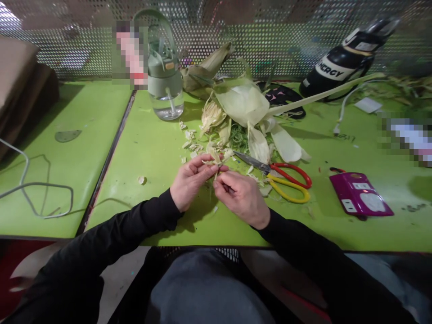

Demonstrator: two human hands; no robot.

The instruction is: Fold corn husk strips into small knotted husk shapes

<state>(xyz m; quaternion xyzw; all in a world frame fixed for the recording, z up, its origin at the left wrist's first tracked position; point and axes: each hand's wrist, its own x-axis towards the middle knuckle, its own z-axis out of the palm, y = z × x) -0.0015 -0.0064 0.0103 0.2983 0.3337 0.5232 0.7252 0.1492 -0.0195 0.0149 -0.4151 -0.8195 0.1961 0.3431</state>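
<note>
We are seeing our two bare hands meeting over a green counter (162, 157). A small, pale husk piece (215, 156) is sitting between them, its frilled petals spreading at the top, away from our body. Its long axis is running roughly upright in our view, the narrow end pointing back toward us.

Our left hand (192, 182) is coming in from the left, thumb and fingers clamping the piece around its middle, just below the petals. Our right hand (241, 195) is lying lower and to the right, its grip closing together, and its fingertips appear to be pinching the narrow end; the exact contact is too small to make out. The left is being the nearer hand to the petals, the right to the narrow end.

Scissors (258, 164) with one red and one yellow handle are lying just beyond the right hand, blades pointing toward the piece. Pale scraps (189, 134), green strands (239, 138) and large husk leaves (241, 101) are lying behind it.
</note>
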